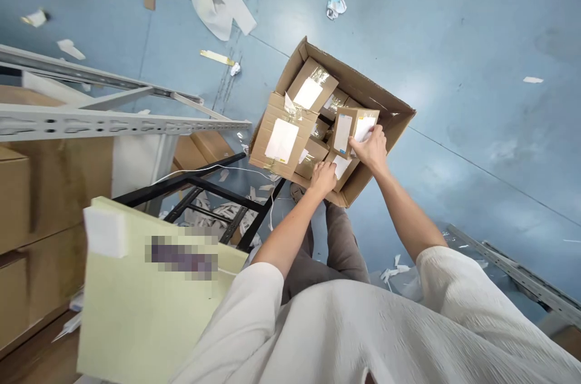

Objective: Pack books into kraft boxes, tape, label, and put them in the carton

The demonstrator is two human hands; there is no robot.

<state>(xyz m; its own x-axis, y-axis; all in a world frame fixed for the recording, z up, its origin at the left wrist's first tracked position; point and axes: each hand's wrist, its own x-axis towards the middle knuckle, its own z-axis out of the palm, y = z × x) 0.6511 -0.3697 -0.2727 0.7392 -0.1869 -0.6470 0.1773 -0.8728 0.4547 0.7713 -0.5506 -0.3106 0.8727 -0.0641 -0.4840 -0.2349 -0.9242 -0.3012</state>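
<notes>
A large open cardboard carton stands in front of me, with several small taped boxes inside. My right hand is closed on a small cardboard box with white labels, thumb on its near side, held tilted above the others. My left hand has its fingers curled at the carton's near side, among the small boxes; what they grip, if anything, is hidden. Close to it is a taped box with a white label. A larger labelled box rests at the carton's left, and another labelled box behind it.
Grey metal shelving holding cardboard boxes stands at left. A pale yellow-green panel and a black metal frame are nearer me. Paper scraps lie on the blue floor. Another metal rail is at lower right.
</notes>
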